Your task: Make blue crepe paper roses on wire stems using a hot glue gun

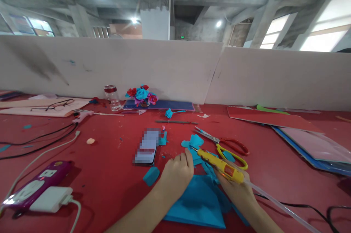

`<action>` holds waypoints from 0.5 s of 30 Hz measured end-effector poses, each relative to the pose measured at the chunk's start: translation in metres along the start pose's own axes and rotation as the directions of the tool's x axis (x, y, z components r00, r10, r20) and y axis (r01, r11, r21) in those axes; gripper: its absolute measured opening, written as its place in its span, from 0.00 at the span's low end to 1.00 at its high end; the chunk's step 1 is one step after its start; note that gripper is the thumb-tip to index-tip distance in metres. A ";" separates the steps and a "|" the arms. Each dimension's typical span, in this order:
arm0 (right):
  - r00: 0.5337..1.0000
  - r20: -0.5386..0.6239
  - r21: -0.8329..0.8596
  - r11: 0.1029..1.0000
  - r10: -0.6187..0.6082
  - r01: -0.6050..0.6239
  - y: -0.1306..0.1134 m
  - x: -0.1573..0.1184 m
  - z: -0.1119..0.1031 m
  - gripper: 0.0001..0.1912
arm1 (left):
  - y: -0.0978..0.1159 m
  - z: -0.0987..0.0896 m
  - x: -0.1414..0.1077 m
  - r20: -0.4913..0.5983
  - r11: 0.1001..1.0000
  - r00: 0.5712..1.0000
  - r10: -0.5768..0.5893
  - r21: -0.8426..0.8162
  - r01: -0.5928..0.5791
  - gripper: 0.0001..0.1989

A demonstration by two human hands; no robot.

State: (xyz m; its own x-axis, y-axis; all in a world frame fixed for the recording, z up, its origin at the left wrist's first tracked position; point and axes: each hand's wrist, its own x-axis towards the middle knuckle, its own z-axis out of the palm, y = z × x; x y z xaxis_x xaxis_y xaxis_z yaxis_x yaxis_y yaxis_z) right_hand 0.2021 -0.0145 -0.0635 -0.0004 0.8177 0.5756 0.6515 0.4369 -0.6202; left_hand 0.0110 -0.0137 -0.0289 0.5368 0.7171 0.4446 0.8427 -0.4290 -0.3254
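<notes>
My left hand [179, 166] is closed in a pinch at the edge of a blue crepe-like paper piece [195, 140] cut in petal shapes. In my right hand [237, 187] is a yellow glue gun [221, 165], a clear glue stick [276, 205] trailing from its back. The gun's metal nozzle points left, close to my left fingertips and the blue piece. Beneath both hands lies a folded blue sheet [199, 203]. Scissors [216, 141] with red and yellow handles rest open just beyond the glue gun. One loose blue petal [151, 176] lies left of my left hand.
A phone [148, 146] lies left of centre. Farther back stand a bouquet of paper flowers [142, 94], a glass jar [112, 98] and a blue flower on a stem [169, 113]. A purple power strip [38, 183] with cables sits at left, coloured sheets [315, 145] at right.
</notes>
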 end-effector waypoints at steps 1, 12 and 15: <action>1.000 -0.009 0.016 1.000 0.002 -0.002 -0.001 0.001 0.000 0.07 | 0.000 0.000 0.000 -0.010 1.000 1.000 0.002 0.003 -0.002 0.18; 0.964 -0.084 0.271 0.937 0.253 -0.222 -0.009 0.005 -0.004 0.09 | -0.001 0.002 0.000 0.023 0.995 1.000 -0.003 -0.096 0.006 0.20; 0.943 -0.118 0.314 0.912 0.312 -0.263 -0.014 0.008 -0.012 0.11 | -0.004 0.001 0.002 0.109 0.928 0.985 -0.134 -0.333 0.164 0.14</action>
State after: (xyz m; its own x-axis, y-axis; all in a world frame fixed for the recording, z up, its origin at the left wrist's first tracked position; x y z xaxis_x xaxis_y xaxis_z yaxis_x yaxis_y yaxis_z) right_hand 0.2021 -0.0186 -0.0433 0.2925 0.8632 0.4115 0.3559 0.3012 -0.8847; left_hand 0.0087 -0.0095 -0.0274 0.4109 0.8240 0.3902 0.8844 -0.4641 0.0488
